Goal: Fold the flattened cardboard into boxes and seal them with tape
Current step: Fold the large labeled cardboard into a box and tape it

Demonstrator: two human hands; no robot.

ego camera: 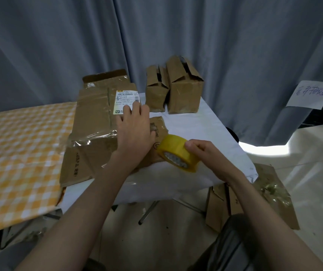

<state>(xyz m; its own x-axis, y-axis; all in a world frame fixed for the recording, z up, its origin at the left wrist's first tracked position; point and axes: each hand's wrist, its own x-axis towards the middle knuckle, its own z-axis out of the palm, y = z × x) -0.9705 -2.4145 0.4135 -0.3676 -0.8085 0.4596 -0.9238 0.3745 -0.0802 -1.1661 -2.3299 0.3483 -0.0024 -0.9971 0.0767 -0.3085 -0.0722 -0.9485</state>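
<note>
1. The left hand [135,128] lies flat on the flattened cardboard [92,132], its fingers [137,107] straight and slightly spread, the fingertips reaching the lower edge of a white shipping label [126,100].
2. The flattened cardboard covers the left part of the white-covered table [211,132]; it runs from near the table's front edge toward the far edge, and shiny old tape crosses it in several places.
3. The right hand [201,151] grips a roll of yellow tape [178,152], fingers curled over its top and right side. The roll stands tilted on its edge near the table's front edge, just right of the left hand, its open core facing the camera.
4. Two folded boxes [176,89] stand upright side by side at the table's far edge, touching or nearly so; their top flaps are loosely raised.
5. A yellow-and-white checked cloth [18,153] covers the surface adjoining the table's left side.
6. More flat cardboard pieces [221,208] lean on the floor below the table's right front corner.
7. A grey curtain [156,36] hangs behind the table, with a handwritten paper sheet [311,94] at the right.
</note>
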